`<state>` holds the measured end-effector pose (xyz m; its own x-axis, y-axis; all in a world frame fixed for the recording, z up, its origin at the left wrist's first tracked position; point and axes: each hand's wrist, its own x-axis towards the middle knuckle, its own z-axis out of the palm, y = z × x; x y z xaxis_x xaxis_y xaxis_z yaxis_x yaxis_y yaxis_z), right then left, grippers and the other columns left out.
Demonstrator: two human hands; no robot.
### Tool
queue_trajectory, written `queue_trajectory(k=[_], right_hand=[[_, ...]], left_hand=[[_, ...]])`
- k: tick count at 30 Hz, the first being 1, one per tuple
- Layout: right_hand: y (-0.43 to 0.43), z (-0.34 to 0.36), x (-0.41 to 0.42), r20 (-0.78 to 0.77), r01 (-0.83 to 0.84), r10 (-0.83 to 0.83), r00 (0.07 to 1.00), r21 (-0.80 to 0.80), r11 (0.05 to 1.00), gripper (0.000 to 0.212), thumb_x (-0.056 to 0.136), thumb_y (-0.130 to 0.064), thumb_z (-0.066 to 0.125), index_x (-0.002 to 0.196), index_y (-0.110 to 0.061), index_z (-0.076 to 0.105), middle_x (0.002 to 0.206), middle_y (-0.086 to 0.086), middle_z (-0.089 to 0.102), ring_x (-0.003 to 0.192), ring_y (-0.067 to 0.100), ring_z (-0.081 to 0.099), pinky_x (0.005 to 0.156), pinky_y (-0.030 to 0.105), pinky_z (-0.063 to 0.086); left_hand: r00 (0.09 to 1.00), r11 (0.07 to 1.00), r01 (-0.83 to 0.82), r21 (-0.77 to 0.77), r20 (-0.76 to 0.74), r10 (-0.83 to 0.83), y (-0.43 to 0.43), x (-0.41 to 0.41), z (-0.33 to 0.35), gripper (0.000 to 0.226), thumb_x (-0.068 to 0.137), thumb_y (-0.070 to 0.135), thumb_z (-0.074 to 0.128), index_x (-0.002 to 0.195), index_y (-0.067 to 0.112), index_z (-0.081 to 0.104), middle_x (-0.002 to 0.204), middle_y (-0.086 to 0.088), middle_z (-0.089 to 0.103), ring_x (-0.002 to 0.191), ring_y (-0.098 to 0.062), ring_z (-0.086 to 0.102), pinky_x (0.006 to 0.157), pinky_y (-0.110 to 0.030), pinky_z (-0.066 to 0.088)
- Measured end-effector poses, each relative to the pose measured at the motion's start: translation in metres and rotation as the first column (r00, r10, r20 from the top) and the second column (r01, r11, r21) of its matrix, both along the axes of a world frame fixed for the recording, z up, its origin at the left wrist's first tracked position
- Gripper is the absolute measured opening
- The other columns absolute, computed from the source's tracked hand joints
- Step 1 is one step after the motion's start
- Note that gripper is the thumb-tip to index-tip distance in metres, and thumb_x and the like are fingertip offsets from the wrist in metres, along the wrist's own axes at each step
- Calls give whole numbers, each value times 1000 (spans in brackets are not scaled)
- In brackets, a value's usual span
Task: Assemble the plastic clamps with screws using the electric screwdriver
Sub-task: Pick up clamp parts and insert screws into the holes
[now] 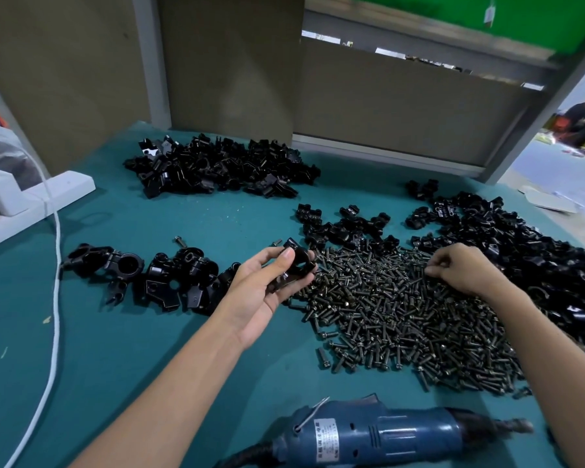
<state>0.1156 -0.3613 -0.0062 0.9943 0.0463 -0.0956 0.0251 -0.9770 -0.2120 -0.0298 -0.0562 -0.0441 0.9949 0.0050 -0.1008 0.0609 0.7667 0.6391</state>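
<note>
fingers of the left hand (269, 285) clamped on a clamp (298, 265) at centre, right hand (466, 270) curled into the screws (402, 319) at 4 o'clock, grip unclear: a poor pinch could drop one back.

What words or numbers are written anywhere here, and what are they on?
Nothing can be read for sure.
White label on the blue screwdriver: printed characters, too small and blurred to read.
Hanging tag at the top: too blurred to read.
White marks on a black clamp in the right pile: too small to read.
</note>
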Motion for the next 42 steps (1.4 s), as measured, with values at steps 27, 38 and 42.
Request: queue_trajectory(k=[27, 38, 42], right_hand=[[133, 28, -88, 233, -387, 359, 904, 805, 450, 16, 84, -3, 71, 90, -15, 78, 82, 6, 75, 73, 17, 69, 72, 21, 55], [154, 23, -94, 446, -560, 359, 820, 489, 669, 2, 82, -13, 77, 84, -14, 76, 75, -6, 72, 70, 6, 63, 67, 18, 50], [154, 22, -99, 449, -561, 364, 816, 464, 685, 3, 81, -19, 78, 83, -17, 77, 76, -9, 71, 73, 7, 61, 68, 22, 48]], left_hand=[[998, 995, 15, 100, 60, -21, -2, 1, -3, 39, 78, 18, 68, 110, 0, 56, 114, -21, 70, 108, -30, 67, 83, -33, 59], [993, 954, 17, 299, 103, -50, -4, 1, -8, 19, 83, 13, 65, 99, 4, 57, 70, 5, 68, 74, -5, 67, 87, -35, 59], [992, 960, 22, 281, 117, -57, -3, -1, -7, 23, 78, 15, 67, 97, 4, 58, 74, 1, 68, 77, -7, 67, 86, -35, 59]])
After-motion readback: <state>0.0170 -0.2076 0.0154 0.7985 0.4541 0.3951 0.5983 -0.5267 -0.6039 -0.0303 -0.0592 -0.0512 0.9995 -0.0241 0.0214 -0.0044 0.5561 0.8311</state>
